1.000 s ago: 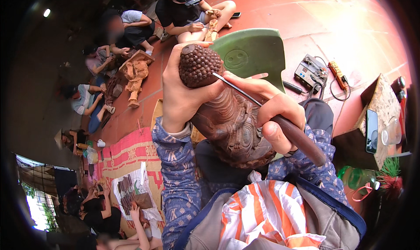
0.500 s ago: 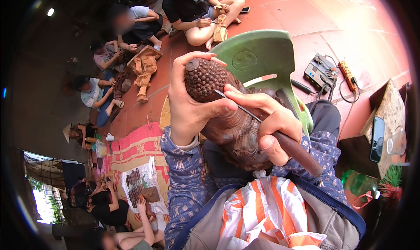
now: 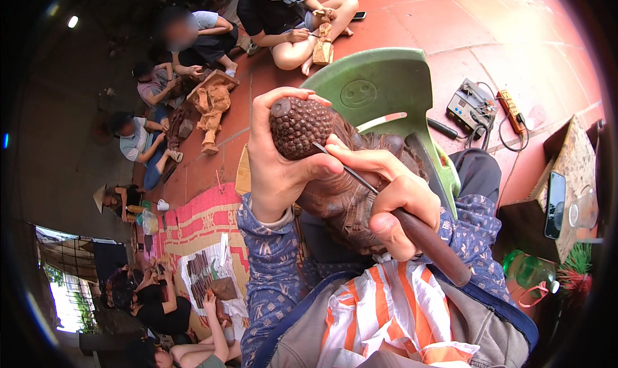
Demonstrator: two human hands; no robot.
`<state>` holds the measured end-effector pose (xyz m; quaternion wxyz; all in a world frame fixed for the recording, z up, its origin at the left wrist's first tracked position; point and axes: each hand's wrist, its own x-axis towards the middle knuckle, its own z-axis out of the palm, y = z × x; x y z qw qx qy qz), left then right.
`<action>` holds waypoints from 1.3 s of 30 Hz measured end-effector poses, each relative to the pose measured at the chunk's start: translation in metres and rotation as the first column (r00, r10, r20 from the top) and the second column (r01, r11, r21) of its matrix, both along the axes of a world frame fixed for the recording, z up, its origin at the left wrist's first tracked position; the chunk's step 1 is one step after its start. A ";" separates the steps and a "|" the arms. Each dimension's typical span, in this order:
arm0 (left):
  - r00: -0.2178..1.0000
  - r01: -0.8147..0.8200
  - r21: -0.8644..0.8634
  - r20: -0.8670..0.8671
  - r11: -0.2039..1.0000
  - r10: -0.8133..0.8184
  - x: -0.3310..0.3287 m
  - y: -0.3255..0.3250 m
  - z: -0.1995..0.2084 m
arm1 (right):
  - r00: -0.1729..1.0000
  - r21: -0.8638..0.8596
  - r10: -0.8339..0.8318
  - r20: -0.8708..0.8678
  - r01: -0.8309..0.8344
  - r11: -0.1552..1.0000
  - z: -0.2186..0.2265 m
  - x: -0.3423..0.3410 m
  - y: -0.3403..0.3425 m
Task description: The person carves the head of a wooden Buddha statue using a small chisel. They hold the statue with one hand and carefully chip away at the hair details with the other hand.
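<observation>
A dark brown carved wooden statue [image 3: 338,204] lies tilted over my lap, partly hidden behind my hands. Rows of small round bumps cover its head [image 3: 302,126]. Around that head my left hand [image 3: 273,165] is wrapped, fingers over the far side and thumb on the near side. My right hand [image 3: 405,191] grips a carving chisel [image 3: 441,252] by its brown wooden handle. The chisel's thin metal blade runs up beside my fingers, and its tip meets the lower edge of the bumps, close to my left thumb.
A green plastic chair [image 3: 380,78] stands just beyond the statue. To the right are a control box [image 3: 473,107], a power strip [image 3: 510,110], a phone [image 3: 555,204] on a wooden box and a green bottle [image 3: 531,269]. Chisels [image 3: 199,271] lie on paper at left, near several seated people.
The chisel's handle end has swung lower and slightly left with my right hand, while its tip stays at the bumps. The statue has shifted slightly; my left hand keeps its hold.
</observation>
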<state>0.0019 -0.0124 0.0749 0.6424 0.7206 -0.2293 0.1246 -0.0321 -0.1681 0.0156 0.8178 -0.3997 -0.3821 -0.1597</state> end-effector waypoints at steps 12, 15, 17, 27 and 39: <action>1.000 0.011 0.008 0.017 1.000 -0.011 0.001 0.003 -0.001 | 0.999 -0.007 0.014 -0.033 -0.014 1.000 0.004 0.003 -0.006; 1.000 0.026 -0.009 0.014 1.000 -0.026 0.001 0.001 -0.001 | 0.999 -0.056 -0.038 -0.007 0.037 0.998 0.007 0.002 -0.008; 0.999 0.027 -0.047 -0.025 0.999 -0.029 0.000 -0.003 0.001 | 0.993 -0.126 -0.106 0.054 0.112 0.986 0.011 0.002 -0.011; 0.999 0.014 0.026 0.050 1.000 -0.015 0.003 0.003 -0.003 | 0.987 -0.159 -0.059 0.151 0.083 0.984 0.017 0.010 -0.026; 0.999 0.034 -0.007 0.029 0.999 -0.034 0.004 0.003 -0.005 | 0.980 -0.301 -0.066 0.186 0.120 0.946 0.027 0.014 -0.031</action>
